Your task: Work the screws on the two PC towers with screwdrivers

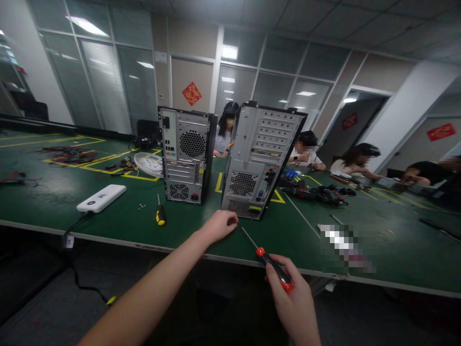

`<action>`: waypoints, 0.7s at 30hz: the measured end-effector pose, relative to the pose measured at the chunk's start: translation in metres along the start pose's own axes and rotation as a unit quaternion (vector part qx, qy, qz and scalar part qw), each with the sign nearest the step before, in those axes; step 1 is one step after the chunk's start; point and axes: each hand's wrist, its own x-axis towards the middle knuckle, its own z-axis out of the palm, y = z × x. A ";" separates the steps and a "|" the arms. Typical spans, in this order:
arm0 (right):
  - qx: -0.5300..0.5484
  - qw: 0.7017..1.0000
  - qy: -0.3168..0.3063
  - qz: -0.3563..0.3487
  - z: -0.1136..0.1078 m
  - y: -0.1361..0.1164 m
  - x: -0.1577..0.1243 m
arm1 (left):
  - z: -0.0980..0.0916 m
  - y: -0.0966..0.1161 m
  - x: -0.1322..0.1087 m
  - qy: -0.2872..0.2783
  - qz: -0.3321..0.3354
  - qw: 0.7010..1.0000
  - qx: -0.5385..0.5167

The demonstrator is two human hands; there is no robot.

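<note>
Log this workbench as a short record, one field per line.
Surface: green table with yellow tape lines
Left hand: left hand, fingertips together near the foot of the right tower; contents too small to identify
Right hand: right hand gripping a red-and-black screwdriver, tip pointing toward the left hand
Left of the hands: left tower, yellow-and-black screwdriver, tiny loose pieces, white box with a cable
Beyond, right: black cables
Background: several co-workers
</note>
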 end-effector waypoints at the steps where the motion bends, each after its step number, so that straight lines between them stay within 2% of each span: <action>1: 0.002 1.000 0.000 0.000 0.000 0.000 -0.001 | 0.001 -0.001 -0.002 -0.003 0.015 1.000 -0.002; 6: 0.004 1.000 -0.004 0.000 0.001 -0.002 -0.001 | 0.004 -0.005 -0.006 0.004 0.060 0.998 -0.008; 13: -0.001 1.000 -0.005 -0.009 0.001 -0.005 -0.002 | 0.007 -0.006 -0.006 0.017 0.075 0.997 -0.015; 21: -0.010 1.000 -0.011 -0.004 -0.001 -0.010 -0.003 | 0.007 -0.005 -0.006 0.007 0.091 0.996 -0.005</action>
